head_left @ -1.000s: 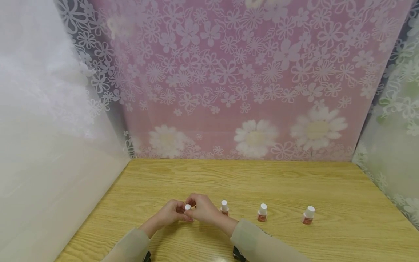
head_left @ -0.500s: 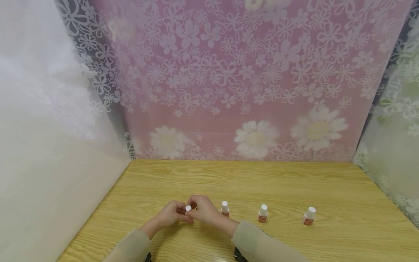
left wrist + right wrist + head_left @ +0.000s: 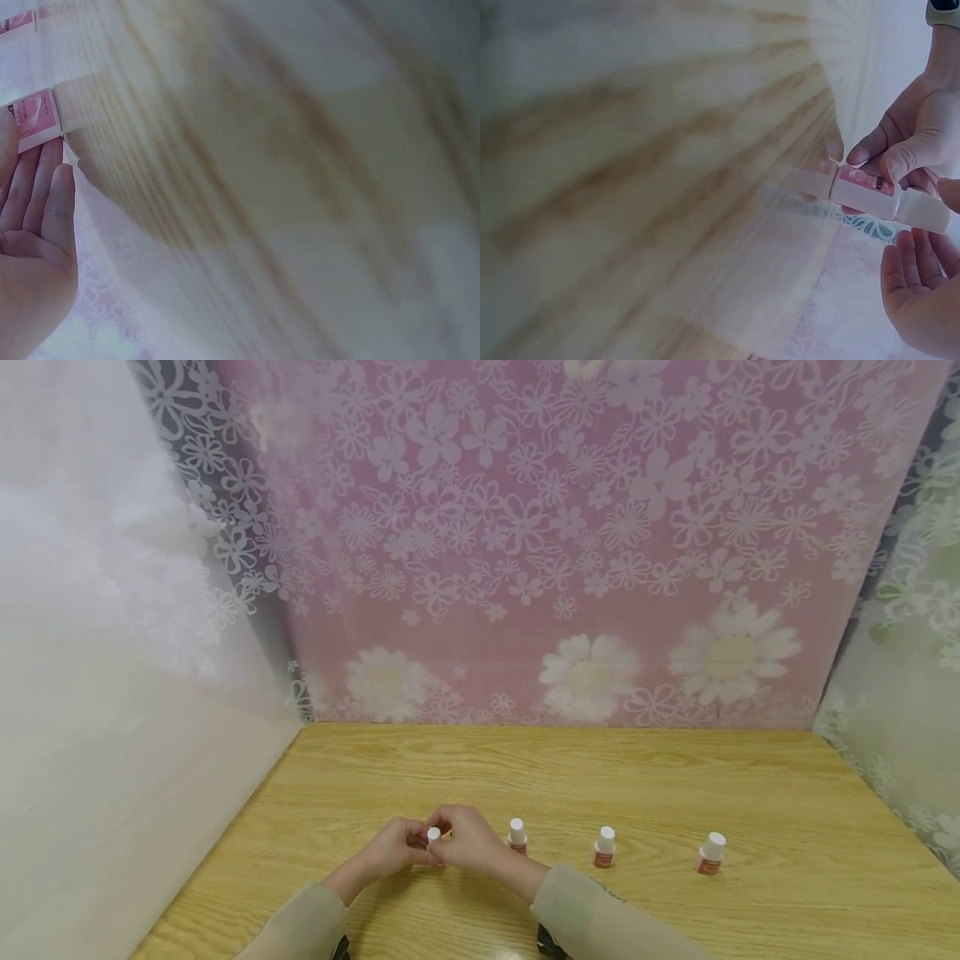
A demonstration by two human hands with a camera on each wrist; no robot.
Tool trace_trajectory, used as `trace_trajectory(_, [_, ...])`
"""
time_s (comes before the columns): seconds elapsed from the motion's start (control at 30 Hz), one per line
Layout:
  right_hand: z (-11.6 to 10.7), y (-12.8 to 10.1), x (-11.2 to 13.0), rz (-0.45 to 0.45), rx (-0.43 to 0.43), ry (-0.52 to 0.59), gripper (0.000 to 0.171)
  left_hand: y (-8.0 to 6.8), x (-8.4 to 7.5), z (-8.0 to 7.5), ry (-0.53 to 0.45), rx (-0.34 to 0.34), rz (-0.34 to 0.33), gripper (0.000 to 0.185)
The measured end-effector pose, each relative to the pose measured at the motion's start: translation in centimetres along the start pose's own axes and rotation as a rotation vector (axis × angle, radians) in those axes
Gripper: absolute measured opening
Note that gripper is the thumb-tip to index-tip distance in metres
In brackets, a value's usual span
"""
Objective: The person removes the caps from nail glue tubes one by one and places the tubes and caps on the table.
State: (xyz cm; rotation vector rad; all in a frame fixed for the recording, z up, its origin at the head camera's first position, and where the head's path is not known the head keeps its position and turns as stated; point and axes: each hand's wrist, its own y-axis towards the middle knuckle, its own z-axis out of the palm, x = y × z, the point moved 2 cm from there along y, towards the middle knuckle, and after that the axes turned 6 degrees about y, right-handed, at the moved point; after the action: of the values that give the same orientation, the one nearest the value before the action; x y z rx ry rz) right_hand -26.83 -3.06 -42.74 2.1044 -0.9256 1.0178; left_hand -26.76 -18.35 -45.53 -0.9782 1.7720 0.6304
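A small white bottle with a red-pink label (image 3: 866,184) stands on the table, between both hands. My left hand (image 3: 393,845) holds its labelled body between thumb and fingers, as the right wrist view shows. From the other side my right hand (image 3: 468,842) pinches the white cap (image 3: 434,833), its thumb above and fingers below in the right wrist view. The cap sits on the bottle. In the left wrist view the label (image 3: 37,116) appears at the left edge. The bottle's lower part is hidden by the hands in the head view.
Three similar capped bottles stand upright in a row to the right: one beside the right wrist (image 3: 517,837), another bottle further along (image 3: 605,847), and a third bottle (image 3: 709,853). Floral sheets (image 3: 555,568) wall the wooden table (image 3: 555,760) at back and sides.
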Motion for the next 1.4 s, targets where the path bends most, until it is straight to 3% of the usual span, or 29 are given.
trace_trajectory(1.0, [-0.1,-0.02,0.13,-0.024,-0.009,-0.009,0.01,0.01,0.01,0.1,-0.033,-0.008,-0.02,0.016])
trace_trajectory(1.4, [-0.13,-0.13,0.07,0.017,-0.031,0.014,0.016,0.0,0.1,0.03,-0.038,-0.01,-0.032,0.013])
